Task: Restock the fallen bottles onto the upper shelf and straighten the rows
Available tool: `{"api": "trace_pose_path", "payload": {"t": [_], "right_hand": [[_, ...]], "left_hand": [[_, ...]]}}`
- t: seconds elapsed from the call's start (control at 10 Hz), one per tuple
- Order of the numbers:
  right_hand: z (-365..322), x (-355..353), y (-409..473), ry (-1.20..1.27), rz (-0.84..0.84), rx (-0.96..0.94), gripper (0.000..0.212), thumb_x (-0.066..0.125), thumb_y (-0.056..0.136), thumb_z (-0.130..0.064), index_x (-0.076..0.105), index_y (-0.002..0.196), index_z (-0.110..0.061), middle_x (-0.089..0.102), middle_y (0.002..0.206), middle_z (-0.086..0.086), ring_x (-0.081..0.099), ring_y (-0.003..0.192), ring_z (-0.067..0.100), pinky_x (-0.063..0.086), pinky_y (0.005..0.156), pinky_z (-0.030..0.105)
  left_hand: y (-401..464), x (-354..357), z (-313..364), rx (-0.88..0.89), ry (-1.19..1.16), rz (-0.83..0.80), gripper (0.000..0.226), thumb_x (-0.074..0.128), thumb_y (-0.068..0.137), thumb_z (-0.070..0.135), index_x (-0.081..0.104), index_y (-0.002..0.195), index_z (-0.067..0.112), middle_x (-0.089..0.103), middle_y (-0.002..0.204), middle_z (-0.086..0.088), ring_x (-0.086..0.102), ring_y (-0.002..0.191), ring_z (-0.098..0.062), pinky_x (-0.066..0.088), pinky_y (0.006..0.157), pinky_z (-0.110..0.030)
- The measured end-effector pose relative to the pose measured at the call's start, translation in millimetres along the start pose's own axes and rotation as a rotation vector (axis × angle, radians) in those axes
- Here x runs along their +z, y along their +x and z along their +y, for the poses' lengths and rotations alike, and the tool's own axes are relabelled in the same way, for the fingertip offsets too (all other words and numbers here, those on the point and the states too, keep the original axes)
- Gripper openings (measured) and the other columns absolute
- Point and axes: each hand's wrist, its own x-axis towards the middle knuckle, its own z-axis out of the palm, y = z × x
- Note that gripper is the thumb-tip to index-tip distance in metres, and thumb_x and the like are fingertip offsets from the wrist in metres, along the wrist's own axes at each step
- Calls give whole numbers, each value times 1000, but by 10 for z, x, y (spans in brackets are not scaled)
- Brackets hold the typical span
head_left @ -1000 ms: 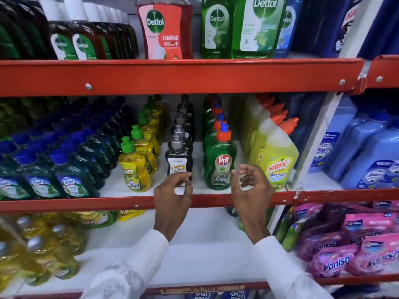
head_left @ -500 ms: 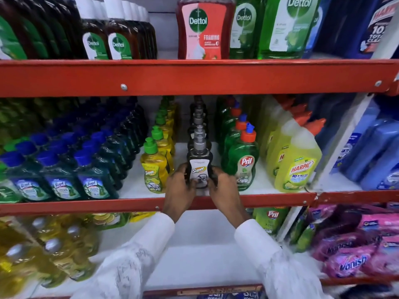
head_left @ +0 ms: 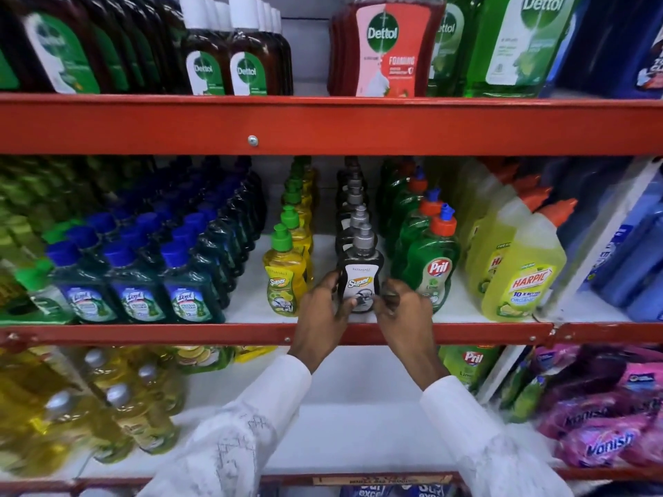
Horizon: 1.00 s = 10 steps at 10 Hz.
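Observation:
A black Super bottle with a grey cap stands upright at the front of its row on the middle red shelf. My left hand holds its left side and my right hand holds its right side, fingers curled around the base. More black bottles line up behind it. To the left stands a row of yellow Super bottles with green caps. To the right stands a row of green Pril bottles with orange caps.
Dark green Lizol bottles fill the shelf's left, yellow Harpic bottles the right. Dettol bottles stand on the shelf above. The lower shelf holds yellow bottles lying at left and pink Vanish packs at right.
Both hands were open and apart in front of the shelf edge, then closed in on the front black bottle. The view has come closer.

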Motion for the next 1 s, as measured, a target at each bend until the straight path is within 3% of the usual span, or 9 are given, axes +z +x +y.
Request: {"api": "trace_pose_path", "payload": {"t": [0.1, 0.2, 0.3, 0.4, 0.5, 0.6, 0.7, 0.9, 1.0], "right_hand": [[-140, -29, -148, 105, 270, -26, 23, 69, 86, -8, 72, 109, -13, 77, 97, 4, 72, 77, 17, 61, 77, 31], [-422, 108, -287, 218, 253, -139, 21, 69, 84, -3, 73, 100, -17, 76, 89, -3, 69, 72, 8, 55, 72, 16], [-629, 419, -281, 231, -27, -155, 34, 66, 85, -5, 69, 117, -17, 72, 100, -11, 72, 85, 5, 56, 83, 17], [-700, 700, -176, 134, -170, -133, 40, 64, 88, -13, 63, 127, -16, 76, 113, 3, 73, 98, 22, 59, 91, 36], [-717, 785, -111, 104, -193, -106, 33, 60, 87, -13, 67, 118, -17, 78, 106, 7, 74, 92, 25, 59, 84, 40], [-678, 798, -101, 114, -192, -103, 29, 59, 88, -11, 68, 115, -17, 78, 104, 6, 74, 91, 23, 59, 84, 40], [-680, 793, -124, 123, -191, -100, 32, 59, 90, -9, 67, 121, -16, 77, 110, 5, 74, 94, 21, 59, 88, 37], [-689, 791, -140, 143, -175, -103, 34, 59, 91, -4, 66, 123, -12, 77, 110, 6, 73, 94, 17, 58, 88, 24], [-713, 735, -171, 185, -120, -45, 35, 62, 90, -5, 66, 125, -10, 76, 113, 7, 72, 94, 12, 52, 86, 8]], "left_hand": [[-233, -229, -4, 64, 16, 211, 32, 66, 86, 6, 69, 117, 17, 70, 115, 10, 64, 99, -3, 46, 91, -7], [-346, -539, -107, 106, 52, 483, 24, 63, 81, -2, 70, 97, 15, 69, 95, 1, 62, 86, -9, 47, 82, -13], [-209, -769, -307, 7, 77, 475, 36, 59, 81, 3, 60, 116, 10, 62, 111, -7, 61, 102, -20, 52, 91, -30], [-77, -845, -430, -86, 140, 218, 47, 64, 84, 2, 53, 129, 10, 66, 123, -12, 62, 112, -27, 51, 92, -33], [-35, -851, -476, -112, 100, 77, 38, 66, 84, 2, 60, 119, 17, 73, 109, -4, 66, 95, -15, 48, 76, -11], [-55, -892, -457, -92, 70, 78, 38, 74, 80, 1, 65, 114, 12, 69, 98, 4, 63, 88, -10, 37, 69, 7], [-90, -914, -405, -67, 41, 89, 37, 77, 79, 2, 66, 114, 9, 64, 95, 8, 60, 83, -4, 36, 69, 8], [-84, -918, -445, -78, 45, 67, 42, 81, 79, 12, 66, 118, 13, 74, 104, 3, 63, 88, -2, 40, 74, 6], [-125, -912, -403, -69, 31, 88, 51, 79, 81, 15, 60, 128, 13, 72, 122, -4, 64, 103, -10, 49, 89, -13]]}}
